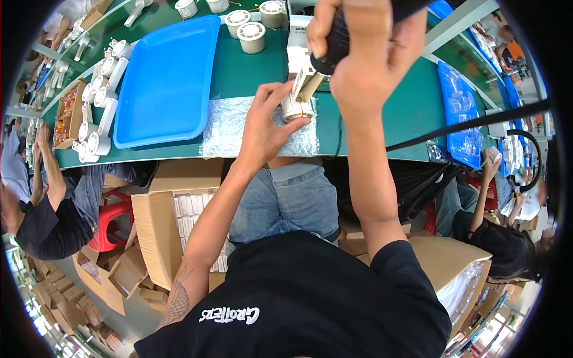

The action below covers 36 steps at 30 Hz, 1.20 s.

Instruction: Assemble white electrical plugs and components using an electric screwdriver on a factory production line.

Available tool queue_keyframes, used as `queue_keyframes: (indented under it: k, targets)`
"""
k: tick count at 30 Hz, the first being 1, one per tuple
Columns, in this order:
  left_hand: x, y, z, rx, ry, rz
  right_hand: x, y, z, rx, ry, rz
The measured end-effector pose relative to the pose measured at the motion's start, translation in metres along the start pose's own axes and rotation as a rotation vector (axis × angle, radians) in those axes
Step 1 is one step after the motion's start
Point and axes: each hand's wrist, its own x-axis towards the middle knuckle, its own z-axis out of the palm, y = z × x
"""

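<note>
Part, white, round base with slanting arm: over the silvery sheet at the bench's near edge, in front of the person. Left hand: closed on the base, thumb on the near side, fingers on the far side. Right hand: wrapped round a black tool, raised above the part; tool's lower end at the arm's upper end, contact cannot be told. Hands: apart from each other. Tray, blue: left of the sheet. Cups, white, round: grouped beyond the sheet, right of the tray's far end. Assemblies, white: row along the tray's left side. Carton, holding small orange items: left of that row. Cable, black: crossing at right. Stool, red: below the bench, left.
</note>
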Motion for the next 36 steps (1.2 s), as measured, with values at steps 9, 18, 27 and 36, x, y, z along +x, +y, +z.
queue_keyframes:
  k: [9,18,27,36]
  targets:
    - [0.000,-0.011,-0.003,0.010,0.024,0.068,0.032,-0.023,-0.084,0.420,-0.397,-0.064]
    - [-0.022,0.032,-0.053,-0.124,0.033,-0.038,-0.015,-0.001,-0.142,-0.440,0.161,0.013]
    - [0.005,-0.007,-0.257,-0.072,0.518,-0.180,-0.077,-0.001,-0.058,-0.814,-0.182,-0.311]
    - [0.021,-0.016,-0.312,-0.014,0.665,-0.186,-0.087,0.132,0.082,-0.895,-0.547,0.651]
